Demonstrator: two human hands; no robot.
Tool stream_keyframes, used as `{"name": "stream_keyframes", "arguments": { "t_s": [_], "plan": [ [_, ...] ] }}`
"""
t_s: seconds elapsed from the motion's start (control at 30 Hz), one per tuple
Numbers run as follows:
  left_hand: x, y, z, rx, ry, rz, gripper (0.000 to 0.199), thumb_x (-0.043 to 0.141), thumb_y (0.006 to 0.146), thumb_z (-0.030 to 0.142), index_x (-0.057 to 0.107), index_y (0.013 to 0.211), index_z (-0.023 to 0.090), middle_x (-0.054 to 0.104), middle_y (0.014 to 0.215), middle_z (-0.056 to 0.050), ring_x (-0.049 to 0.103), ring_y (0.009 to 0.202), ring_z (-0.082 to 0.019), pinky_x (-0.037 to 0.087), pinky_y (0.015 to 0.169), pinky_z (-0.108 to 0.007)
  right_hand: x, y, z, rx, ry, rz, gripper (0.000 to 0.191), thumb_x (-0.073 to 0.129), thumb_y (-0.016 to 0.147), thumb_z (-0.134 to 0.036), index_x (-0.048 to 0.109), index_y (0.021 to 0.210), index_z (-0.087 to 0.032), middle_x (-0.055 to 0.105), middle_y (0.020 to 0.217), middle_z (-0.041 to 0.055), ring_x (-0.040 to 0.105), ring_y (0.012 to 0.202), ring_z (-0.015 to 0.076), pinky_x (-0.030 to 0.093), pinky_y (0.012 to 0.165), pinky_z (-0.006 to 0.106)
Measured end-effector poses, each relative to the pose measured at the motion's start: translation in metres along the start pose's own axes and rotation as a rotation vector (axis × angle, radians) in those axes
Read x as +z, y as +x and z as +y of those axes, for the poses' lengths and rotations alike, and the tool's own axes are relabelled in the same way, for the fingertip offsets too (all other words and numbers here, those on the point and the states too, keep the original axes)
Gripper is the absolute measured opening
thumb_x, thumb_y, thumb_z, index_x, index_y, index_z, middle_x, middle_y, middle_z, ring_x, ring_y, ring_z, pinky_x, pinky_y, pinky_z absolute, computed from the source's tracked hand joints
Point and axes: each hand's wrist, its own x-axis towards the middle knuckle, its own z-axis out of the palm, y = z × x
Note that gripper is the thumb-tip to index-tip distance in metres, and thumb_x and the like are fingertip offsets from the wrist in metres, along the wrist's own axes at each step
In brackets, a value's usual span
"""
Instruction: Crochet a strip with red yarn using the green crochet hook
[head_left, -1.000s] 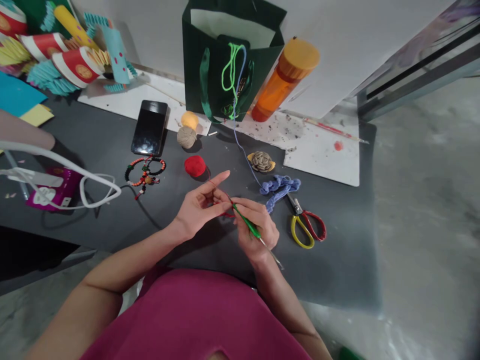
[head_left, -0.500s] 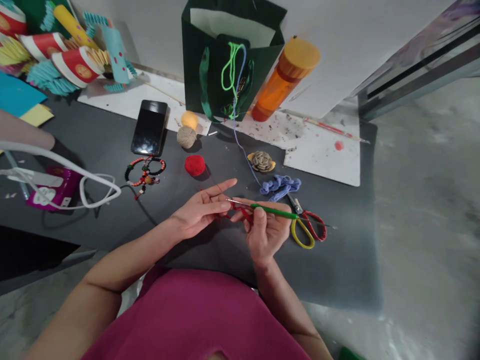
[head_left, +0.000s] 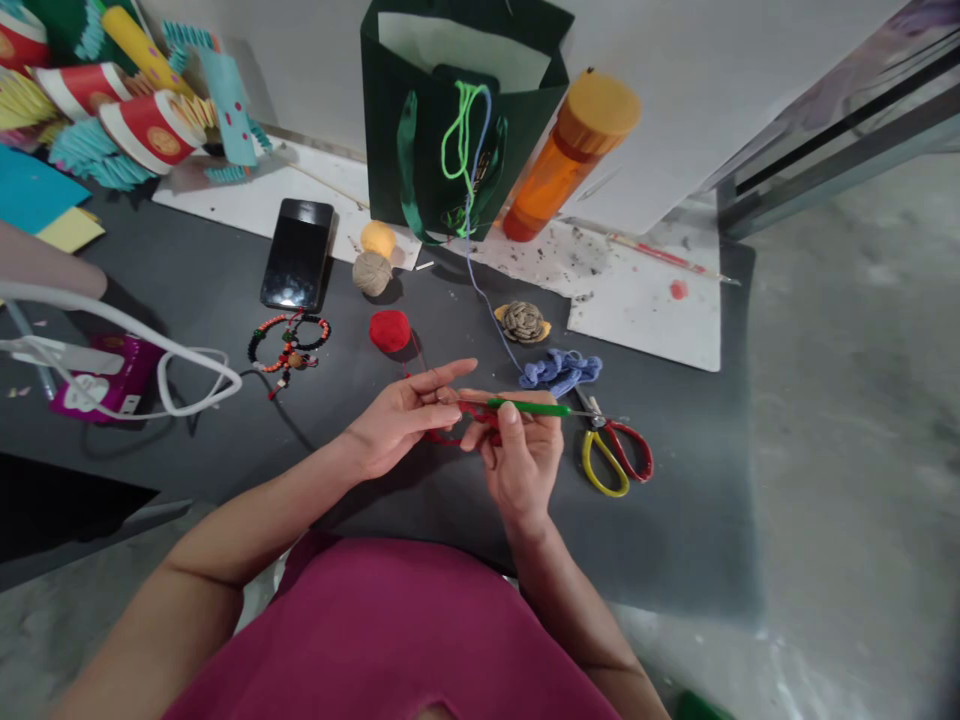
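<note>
My right hand (head_left: 521, 450) pinches a crochet hook (head_left: 536, 408) with a green handle, its tip pointing left at my other hand. Thumb and fingers of my left hand (head_left: 401, 420) are closed on red yarn (head_left: 444, 438), with the index finger stretched out. Some red crocheted work (head_left: 480, 412) lies between the two hands, partly hidden by the fingers. From it a thin strand runs up to the red yarn ball (head_left: 389, 331) on the table. Just right of my right hand lie scissors (head_left: 606, 450) with one yellow and one red handle loop.
Blue crocheted yarn (head_left: 561, 374) and a brown crocheted flower (head_left: 523, 323) lie beyond my hands. Farther back stand a dark green paper bag (head_left: 457, 150) and an orange bottle (head_left: 566, 160). To the left are a phone (head_left: 298, 255), beaded bracelets (head_left: 289, 345) and a white cable (head_left: 202, 395).
My right hand has moved left with the crochet hook, bringing it closer to my left hand. The hook lies more level. My left hand has barely moved.
</note>
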Motion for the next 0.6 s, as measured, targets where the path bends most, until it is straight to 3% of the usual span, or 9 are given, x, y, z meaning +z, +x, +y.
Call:
{"name": "stream_keyframes", "arguments": {
  "t_s": [0.1, 0.2, 0.3, 0.4, 0.5, 0.6],
  "plan": [
    [0.001, -0.001, -0.001, 0.042, 0.015, 0.017, 0.049, 0.091, 0.071, 0.022, 0.080, 0.118, 0.028, 0.068, 0.081, 0.004, 0.057, 0.074, -0.008, 0.044, 0.076, -0.026, -0.001, -0.004, 0.004, -0.083, -0.039, -0.035, 0.019, 0.071, 0.095, -0.039, 0.059, 0.091, -0.024, 0.080, 0.077, -0.0025, 0.060, 0.036, 0.0071, 0.030, 0.029, 0.014],
    [0.003, 0.000, -0.003, 0.097, 0.015, 0.060, 0.050, 0.092, 0.070, 0.022, 0.080, 0.118, 0.028, 0.072, 0.083, 0.003, 0.062, 0.079, -0.009, 0.047, 0.080, -0.025, -0.007, -0.007, 0.009, -0.236, -0.189, -0.067, 0.003, 0.066, 0.099, -0.026, 0.065, 0.097, -0.024, 0.084, 0.093, 0.0015, 0.064, 0.041, 0.0079, 0.046, 0.036, 0.018],
    [0.004, 0.001, -0.005, 0.144, -0.014, 0.119, 0.054, 0.094, 0.067, 0.019, 0.079, 0.118, 0.027, 0.071, 0.076, 0.005, 0.062, 0.072, -0.008, 0.048, 0.074, -0.023, -0.013, -0.007, 0.014, -0.501, -0.410, -0.144, 0.016, 0.069, 0.094, -0.015, 0.071, 0.105, -0.026, 0.083, 0.111, 0.0052, 0.075, 0.056, 0.0127, 0.063, 0.056, 0.028],
    [0.004, 0.001, -0.005, 0.123, -0.065, 0.128, 0.054, 0.093, 0.067, 0.016, 0.079, 0.118, 0.024, 0.066, 0.068, 0.007, 0.060, 0.066, -0.007, 0.048, 0.070, -0.022, -0.016, -0.006, 0.017, -0.662, -0.513, -0.171, 0.033, 0.073, 0.088, -0.006, 0.073, 0.112, -0.030, 0.082, 0.117, 0.0048, 0.080, 0.074, 0.0175, 0.069, 0.072, 0.036],
    [0.003, 0.001, -0.005, 0.028, -0.116, 0.064, 0.050, 0.092, 0.069, 0.017, 0.079, 0.117, 0.024, 0.065, 0.065, 0.007, 0.060, 0.064, -0.008, 0.048, 0.070, -0.024, -0.013, -0.006, 0.017, -0.601, -0.400, -0.134, 0.031, 0.072, 0.089, -0.006, 0.073, 0.110, -0.029, 0.083, 0.112, 0.0036, 0.081, 0.081, 0.0181, 0.068, 0.065, 0.032],
    [0.001, 0.002, -0.004, -0.035, -0.144, 0.024, 0.051, 0.093, 0.069, 0.020, 0.079, 0.118, 0.025, 0.066, 0.067, 0.006, 0.060, 0.064, -0.008, 0.047, 0.069, -0.026, -0.007, -0.006, 0.015, -0.418, -0.193, -0.098, 0.016, 0.070, 0.093, -0.013, 0.071, 0.101, -0.027, 0.083, 0.105, 0.0020, 0.077, 0.064, 0.0137, 0.059, 0.049, 0.024]
  ]
}}
